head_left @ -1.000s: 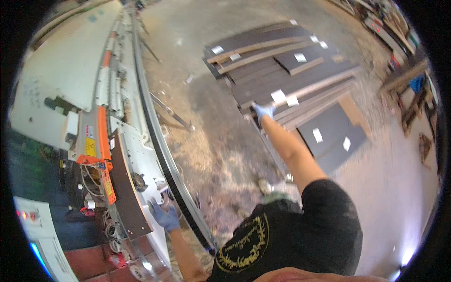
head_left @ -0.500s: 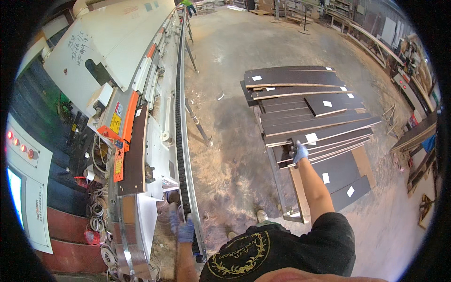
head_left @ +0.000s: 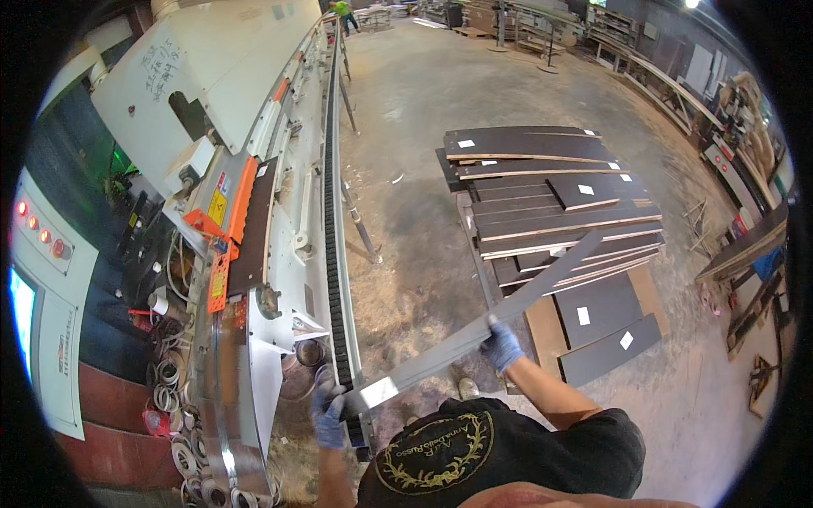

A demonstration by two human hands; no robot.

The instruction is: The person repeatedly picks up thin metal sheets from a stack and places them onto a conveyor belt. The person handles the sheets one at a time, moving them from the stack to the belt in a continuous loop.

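Observation:
A long, narrow dark board (head_left: 449, 349) with a white label near its lower end slants across the space in front of me. My left hand (head_left: 329, 411), in a blue glove, is closed on the labelled end, beside the roller track (head_left: 334, 279). Along its near edge my right hand (head_left: 503, 347), also gloved, is wrapped round the board with the thumb on top. The board's far end reaches over a pile of similar dark boards (head_left: 542, 188), several bearing white labels. Another dark board (head_left: 254, 241) lies in the machine next to its orange guard (head_left: 241, 199).
On the left stands a long white machine (head_left: 237, 59) with a control panel (head_left: 59, 296) and lit red buttons. Rolls of edging strip (head_left: 169, 385) lie below it. Wider dark panels (head_left: 597, 309) rest near the pile. A person in green (head_left: 343, 10) is far off.
My right hand has lifted a narrow board off the pile and brought it left across my front. My left hand has taken hold of its labelled end.

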